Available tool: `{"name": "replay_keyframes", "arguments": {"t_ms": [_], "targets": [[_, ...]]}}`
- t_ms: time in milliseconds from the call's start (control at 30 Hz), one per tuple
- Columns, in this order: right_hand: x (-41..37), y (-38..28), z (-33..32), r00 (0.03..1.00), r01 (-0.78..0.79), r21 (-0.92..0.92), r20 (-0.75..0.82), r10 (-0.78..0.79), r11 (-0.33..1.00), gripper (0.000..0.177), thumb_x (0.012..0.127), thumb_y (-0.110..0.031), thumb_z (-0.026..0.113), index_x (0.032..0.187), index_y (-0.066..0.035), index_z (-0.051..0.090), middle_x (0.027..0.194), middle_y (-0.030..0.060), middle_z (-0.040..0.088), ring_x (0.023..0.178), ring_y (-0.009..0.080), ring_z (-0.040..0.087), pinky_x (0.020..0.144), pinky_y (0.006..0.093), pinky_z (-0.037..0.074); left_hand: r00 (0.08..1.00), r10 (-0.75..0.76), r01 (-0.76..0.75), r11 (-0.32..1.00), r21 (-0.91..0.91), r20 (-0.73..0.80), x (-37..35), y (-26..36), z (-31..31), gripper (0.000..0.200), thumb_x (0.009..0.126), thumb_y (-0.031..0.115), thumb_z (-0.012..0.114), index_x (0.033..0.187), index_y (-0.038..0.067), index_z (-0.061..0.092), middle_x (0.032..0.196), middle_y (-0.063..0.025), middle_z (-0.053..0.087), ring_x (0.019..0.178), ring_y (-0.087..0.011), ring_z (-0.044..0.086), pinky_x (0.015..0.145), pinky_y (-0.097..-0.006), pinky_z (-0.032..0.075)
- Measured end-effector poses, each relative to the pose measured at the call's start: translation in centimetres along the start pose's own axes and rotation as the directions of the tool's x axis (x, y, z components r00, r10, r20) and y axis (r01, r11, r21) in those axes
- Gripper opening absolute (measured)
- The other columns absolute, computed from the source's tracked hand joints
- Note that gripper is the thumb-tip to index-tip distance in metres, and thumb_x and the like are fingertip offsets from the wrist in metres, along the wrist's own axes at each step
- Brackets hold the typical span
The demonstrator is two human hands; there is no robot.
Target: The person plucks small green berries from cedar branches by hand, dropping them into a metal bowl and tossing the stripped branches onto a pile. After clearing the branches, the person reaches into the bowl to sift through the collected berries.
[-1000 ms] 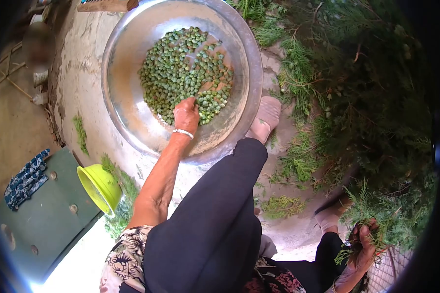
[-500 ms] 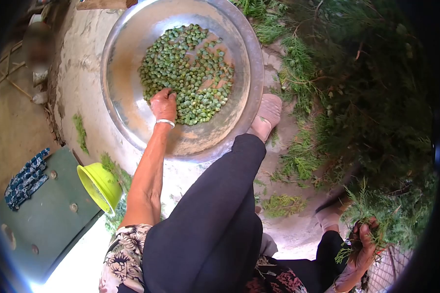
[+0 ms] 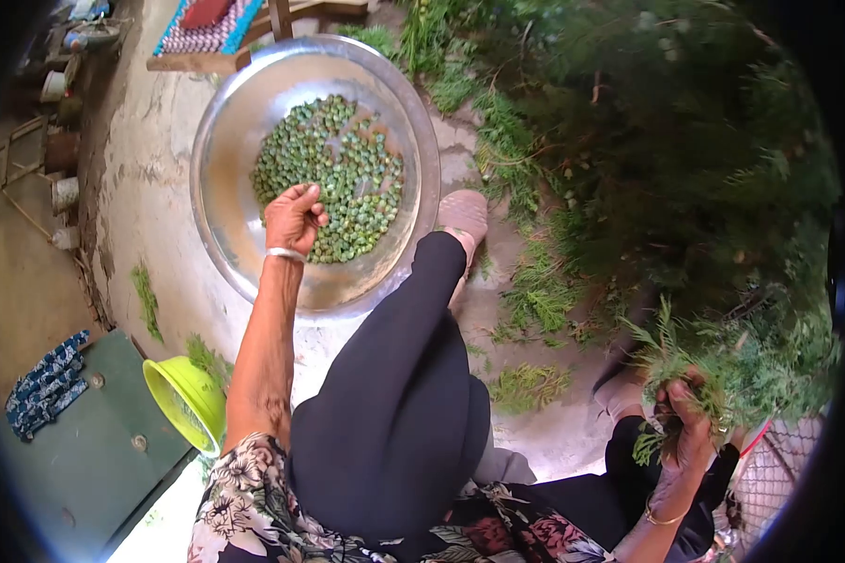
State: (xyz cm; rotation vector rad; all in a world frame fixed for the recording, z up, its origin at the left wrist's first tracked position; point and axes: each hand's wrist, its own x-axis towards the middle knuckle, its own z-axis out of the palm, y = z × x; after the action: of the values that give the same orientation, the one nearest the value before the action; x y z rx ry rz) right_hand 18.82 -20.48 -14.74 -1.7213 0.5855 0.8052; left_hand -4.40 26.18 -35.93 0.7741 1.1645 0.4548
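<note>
My left hand (image 3: 294,218), with a white bangle at the wrist, is raised above a wide metal basin (image 3: 221,178). Its thumb and fingers are pinched together; whatever may be between them is too small to make out. Many small round green cones (image 3: 352,202) lie spread over the basin floor, just beyond and beside the fingers. Off to the lower right, my right hand (image 3: 687,427) is closed around a bunch of green conifer sprigs (image 3: 671,361), whose feathery tips stick out above and below the fingers.
A large heap of conifer branches (image 3: 648,169) fills the right side. At left, a yellow-green plastic basin (image 3: 188,399) leans by a dark green board (image 3: 113,441) with patterned cloth (image 3: 47,385) on it. A wooden stool (image 3: 202,61) stands behind the metal basin. My foot (image 3: 462,214) is beside it.
My left hand has lifted off the cones, and its fingers now point right. My right hand still grips the sprigs, slightly higher in view. The camera view has shifted, showing the stool more fully.
</note>
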Motion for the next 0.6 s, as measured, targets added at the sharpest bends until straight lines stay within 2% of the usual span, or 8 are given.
{"name": "replay_keyframes", "arguments": {"t_ms": [67,133,200,233,300,367,467,600], "targets": [[-1.3,-0.2,1.4,0.995,0.088,0.04,0.039,-0.089,0.995,0.037,0.075,-0.007,0.068,0.108,-0.005,0.052,0.081,0.0059,0.058,0.069,0.0153,0.055,0.061,0.0247,0.043,0.994,-0.008,0.017,0.996,-0.086,0.105,-3.2,2.2,3.9,0.014,0.082,0.004,0.066,0.09,0.003,0.055,0.072,-0.0015,0.055,0.055,-0.012,0.05,0.048,-0.0271,0.043],[-2.9,0.2,2.3,0.973,0.172,0.199,0.115,-0.198,0.965,0.029,0.076,-0.012,0.069,0.101,-0.005,0.056,0.08,0.0056,0.059,0.07,0.0142,0.056,0.057,0.0242,0.043,0.975,0.015,-0.001,0.998,-0.064,0.22,-6.4,4.1,7.9,0.014,0.084,0.007,0.064,0.095,0.005,0.055,0.073,0.0022,0.053,0.057,-0.0082,0.048,0.049,-0.0244,0.041],[-2.7,-0.1,2.3,0.963,0.157,0.087,0.209,-0.172,0.984,0.024,0.076,-0.017,0.07,0.094,-0.005,0.06,0.079,0.0056,0.061,0.069,0.0132,0.058,0.055,0.0232,0.044,0.913,0.021,0.001,0.999,-0.054,0.407,-10.0,6.0,12.4,0.014,0.086,0.008,0.062,0.097,0.004,0.056,0.072,0.0028,0.053,0.058,-0.0075,0.049,0.05,-0.0231,0.042],[-3.7,-1.0,3.0,0.949,0.164,0.1,0.255,-0.184,0.981,0.023,0.077,-0.018,0.07,0.09,-0.002,0.062,0.079,0.0073,0.062,0.067,0.0126,0.06,0.056,0.0233,0.047,0.871,0.012,-0.007,1.0,-0.012,0.491,-12.0,7.1,14.8,0.014,0.086,0.009,0.062,0.098,0.004,0.057,0.07,0.0028,0.053,0.058,-0.0071,0.05,0.05,-0.0224,0.043],[-4.1,-0.9,2.6,0.875,0.154,0.179,0.433,-0.218,0.972,0.025,0.077,-0.01,0.069,0.097,0.002,0.06,0.087,0.013,0.065,0.074,0.0197,0.064,0.066,0.0294,0.052,0.802,-0.01,0.005,1.0,0.01,0.597,-15.5,8.7,18.9,0.013,0.086,0.008,0.062,0.097,0.003,0.058,0.069,0.001,0.054,0.057,-0.0085,0.051,0.049,-0.024,0.044],[-4.5,-0.5,2.6,0.799,0.105,0.321,0.536,-0.272,0.941,0.027,0.078,-0.011,0.07,0.099,0.003,0.061,0.089,0.0134,0.065,0.079,0.0211,0.064,0.068,0.0312,0.053,0.709,-0.07,0.045,0.998,0.054,0.702,-19.0,10.0,22.9,0.01,0.086,0.006,0.061,0.094,0.001,0.059,0.068,-0.001,0.056,0.057,-0.0101,0.054,0.049,-0.0256,0.046],[-5.8,0.0,2.9,0.81,0.029,0.474,0.504,-0.298,0.88,0.026,0.081,-0.015,0.067,0.101,0.001,0.061,0.095,0.013,0.064,0.086,0.0234,0.064,0.071,0.0335,0.054,0.639,-0.123,0.028,0.99,0.137,0.759,-25.0,9.9,28.1,0.008,0.087,0.007,0.059,0.095,0.004,0.059,0.068,0.001,0.054,0.056,-0.0082,0.052,0.048,-0.0235,0.044],[-5.3,0.3,1.9,0.787,-0.018,0.683,0.461,-0.411,0.73,0.024,0.084,-0.013,0.064,0.104,-0.001,0.06,0.099,0.0107,0.064,0.088,0.0215,0.063,0.077,0.0345,0.054,0.626,-0.172,0.053,0.982,0.18,0.76,-31.3,5.9,31.8,0.007,0.087,0.005,0.059,0.093,0.003,0.058,0.071,-0.0012,0.056,0.06,-0.0101,0.054,0.052,-0.0257,0.046]]}}
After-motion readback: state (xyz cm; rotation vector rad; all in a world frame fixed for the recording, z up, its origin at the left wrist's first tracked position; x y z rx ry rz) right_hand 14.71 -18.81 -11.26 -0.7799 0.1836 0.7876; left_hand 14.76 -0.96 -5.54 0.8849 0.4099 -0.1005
